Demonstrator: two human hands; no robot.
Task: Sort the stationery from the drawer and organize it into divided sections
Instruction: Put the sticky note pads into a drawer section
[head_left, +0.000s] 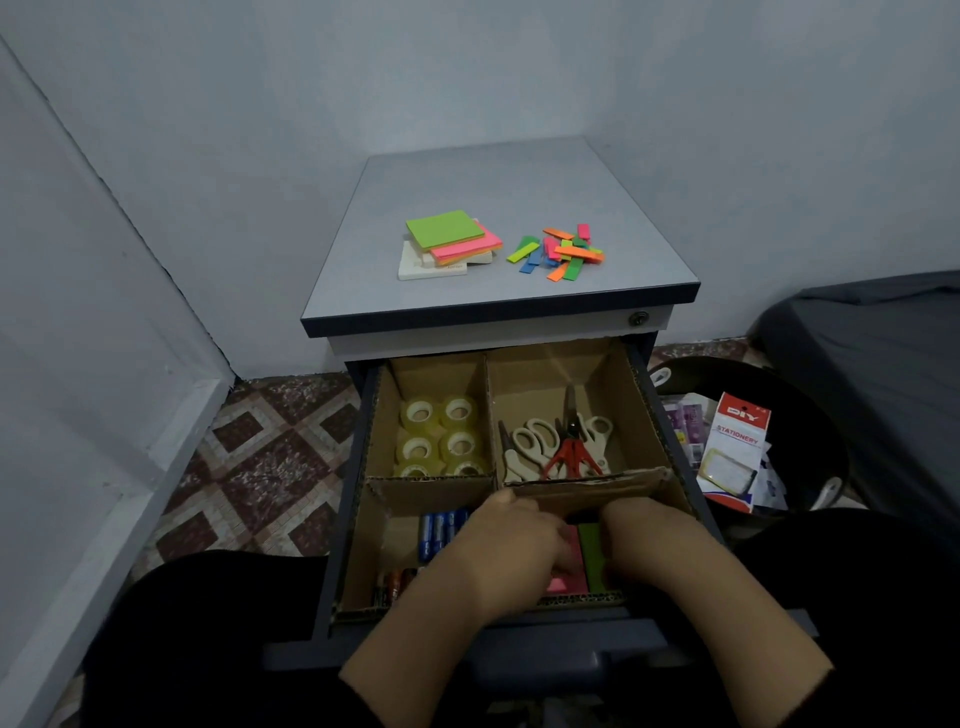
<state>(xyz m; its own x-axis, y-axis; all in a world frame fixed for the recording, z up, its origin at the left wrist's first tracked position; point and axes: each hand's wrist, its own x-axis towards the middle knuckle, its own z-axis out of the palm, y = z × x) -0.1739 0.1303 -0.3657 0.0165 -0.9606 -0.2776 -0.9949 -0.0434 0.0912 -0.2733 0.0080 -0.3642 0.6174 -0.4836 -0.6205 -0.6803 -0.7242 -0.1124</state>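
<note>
Both hands sit low in the near right section of the drawer (358, 467) — left hand (511, 545) and right hand (641, 540) over pink and green sticky notes (589, 551), fingers hidden, so grip cannot be told. Probably squaring the pads. More pads (449, 241) and paper flags (561, 252) wait on the far cabinet top (519, 171); tape rolls (439, 436), scissors (556, 447), batteries (441, 530) already sectioned.

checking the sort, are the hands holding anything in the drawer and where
Cannot be told. Both hands, left and right, are down in the front right section over pink and green notes, but their fingers are hidden.
</note>
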